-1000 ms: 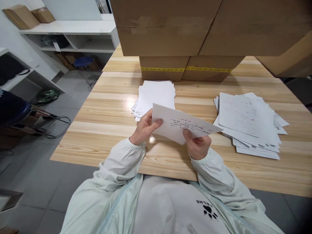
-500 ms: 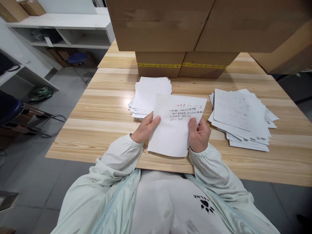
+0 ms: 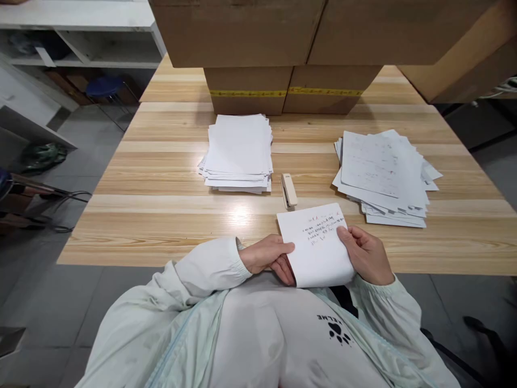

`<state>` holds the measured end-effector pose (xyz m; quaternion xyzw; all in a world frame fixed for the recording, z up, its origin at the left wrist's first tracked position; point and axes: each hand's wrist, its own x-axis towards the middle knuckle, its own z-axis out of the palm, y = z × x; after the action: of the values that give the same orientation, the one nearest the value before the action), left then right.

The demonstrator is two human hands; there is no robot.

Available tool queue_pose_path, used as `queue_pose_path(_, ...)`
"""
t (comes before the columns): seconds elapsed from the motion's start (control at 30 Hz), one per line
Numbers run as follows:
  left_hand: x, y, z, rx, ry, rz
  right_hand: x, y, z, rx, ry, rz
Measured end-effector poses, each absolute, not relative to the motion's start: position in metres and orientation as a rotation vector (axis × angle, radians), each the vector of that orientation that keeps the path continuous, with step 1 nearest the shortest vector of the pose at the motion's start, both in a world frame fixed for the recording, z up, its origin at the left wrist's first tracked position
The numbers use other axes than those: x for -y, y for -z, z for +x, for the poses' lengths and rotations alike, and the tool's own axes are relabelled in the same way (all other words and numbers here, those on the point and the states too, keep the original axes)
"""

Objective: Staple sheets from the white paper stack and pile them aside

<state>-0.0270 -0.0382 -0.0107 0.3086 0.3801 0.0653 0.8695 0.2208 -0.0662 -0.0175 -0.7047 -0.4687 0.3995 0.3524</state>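
Observation:
Between my hands is a white sheet of paper [image 3: 315, 258] with red and black handwriting; whether more sheets lie under it I cannot tell. My left hand [image 3: 270, 256] grips its left edge, thumb on top and fingers beneath. At the right edge my right hand [image 3: 365, 250] pinches it the same way. The paper is held low, over the table's front edge. Just beyond it lies a cream stapler [image 3: 288, 191]. A fairly neat stack of blank-topped paper [image 3: 241, 148] sits to the stapler's left, and a messier pile of written sheets [image 3: 375, 167] to its right.
Large cardboard boxes [image 3: 246, 37] are stacked on the far part of the wooden table [image 3: 161, 188]. Another carton [image 3: 456, 59] stands at the back right. A blue stool [image 3: 104, 86] and white shelves [image 3: 117, 48] are off to the left.
The paper has come down and toward my body, to the right, uncovering the stapler. Both hands moved with it and keep hold. The view has shifted slightly.

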Motion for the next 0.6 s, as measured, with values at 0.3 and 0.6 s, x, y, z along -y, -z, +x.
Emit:
queue_pose_path(0.3, 0.017, 0.007, -0.006, -0.945, -0.204, 0.628, 0.058, 0.031, 0.239, 1.254, -0.858, -1.832)
queue_pose_path(0.6, -0.007, -0.008, -0.003, -1.071, -0.088, 0.737, 0.031, 0.019, 0.259, 1.621, -0.462, -1.990)
